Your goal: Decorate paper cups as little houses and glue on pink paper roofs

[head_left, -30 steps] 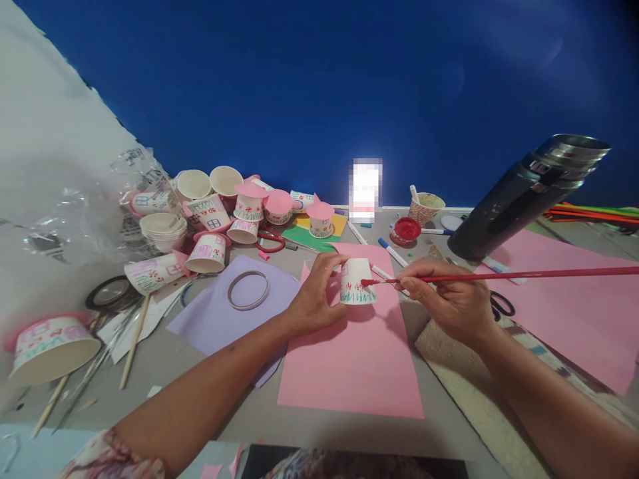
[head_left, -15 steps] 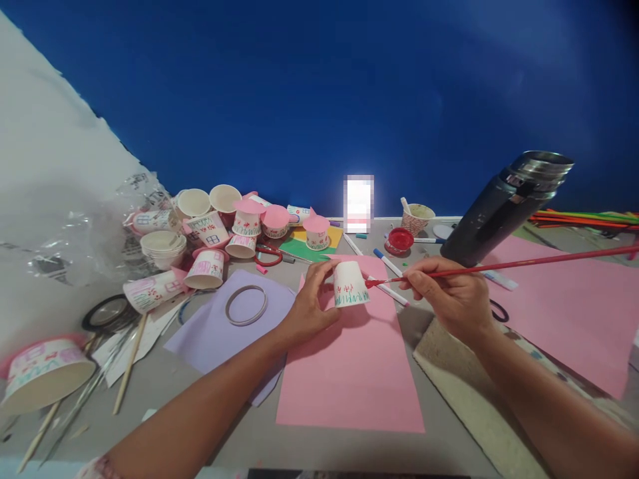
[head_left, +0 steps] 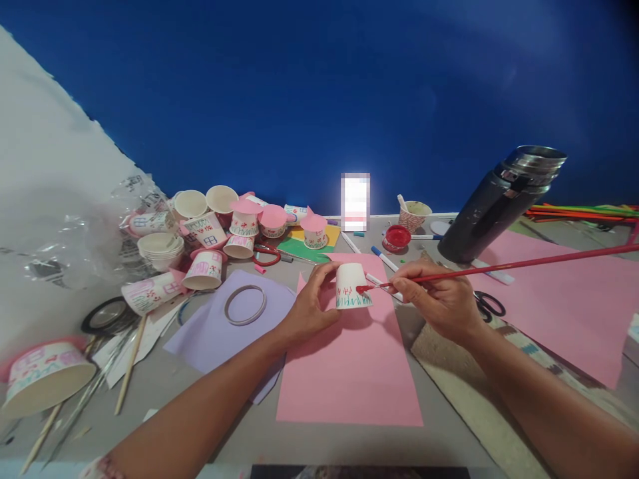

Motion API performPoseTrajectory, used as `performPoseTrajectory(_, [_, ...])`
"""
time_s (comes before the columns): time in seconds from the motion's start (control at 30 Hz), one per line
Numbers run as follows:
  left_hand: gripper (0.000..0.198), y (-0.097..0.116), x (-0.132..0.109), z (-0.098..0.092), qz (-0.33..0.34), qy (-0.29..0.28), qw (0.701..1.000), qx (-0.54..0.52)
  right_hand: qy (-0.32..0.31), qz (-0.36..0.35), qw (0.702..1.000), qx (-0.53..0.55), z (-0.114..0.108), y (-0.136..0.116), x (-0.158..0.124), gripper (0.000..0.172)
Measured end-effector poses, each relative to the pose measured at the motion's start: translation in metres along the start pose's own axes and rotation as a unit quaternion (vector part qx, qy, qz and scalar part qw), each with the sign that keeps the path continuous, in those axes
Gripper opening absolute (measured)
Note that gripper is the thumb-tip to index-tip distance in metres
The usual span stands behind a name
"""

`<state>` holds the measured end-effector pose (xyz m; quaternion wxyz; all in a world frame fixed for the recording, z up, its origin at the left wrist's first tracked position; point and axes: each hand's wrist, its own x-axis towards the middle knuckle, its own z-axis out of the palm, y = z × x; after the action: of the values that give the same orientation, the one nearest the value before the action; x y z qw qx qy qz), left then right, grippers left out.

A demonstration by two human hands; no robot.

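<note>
My left hand (head_left: 310,305) grips an upside-down white paper cup (head_left: 351,286) that stands on a pink paper sheet (head_left: 352,362). Green grass marks and small red marks decorate the cup's side. My right hand (head_left: 439,301) pinches a long red paintbrush (head_left: 499,267), and its red-loaded tip touches the cup's right side. The brush handle runs off to the right edge of the view.
A heap of decorated paper cups (head_left: 224,226) lies at the back left. A tape ring (head_left: 244,305) rests on lilac paper (head_left: 219,326). A red paint pot (head_left: 397,237), markers (head_left: 383,258), a dark flask (head_left: 499,203), scissors (head_left: 489,305) and another pink sheet (head_left: 564,299) lie right.
The brush tip has moved left onto the cup's side. The cup sits slightly lower and more upright under my left hand. The view has shifted a little.
</note>
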<state>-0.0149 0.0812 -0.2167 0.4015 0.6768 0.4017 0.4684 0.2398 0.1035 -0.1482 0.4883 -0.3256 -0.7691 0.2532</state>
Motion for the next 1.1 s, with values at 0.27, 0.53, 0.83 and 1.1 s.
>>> performPoseTrajectory(0.27, [0.086, 0.004, -0.001, 0.000, -0.033, 0.014, 0.999, -0.017, 0.016, -0.004, 1.000, -0.014, -0.005, 0.002, 0.001, 0.018])
performPoseTrajectory(0.53, [0.082, 0.003, 0.001, 0.001, -0.031, -0.007, 0.998, -0.063, -0.013, -0.014, 1.000, -0.006, -0.004, 0.003, 0.000, 0.015])
performPoseTrajectory(0.83, [0.076, 0.001, 0.001, 0.002, -0.021, -0.028, 0.995, -0.091, -0.034, -0.012, 0.999, 0.015, -0.008, 0.002, 0.002, 0.014])
performPoseTrajectory(1.1, [0.075, 0.008, 0.002, -0.001, -0.017, -0.039, 0.998, -0.036, -0.037, -0.005, 0.999, 0.030, -0.011, 0.001, 0.005, 0.013])
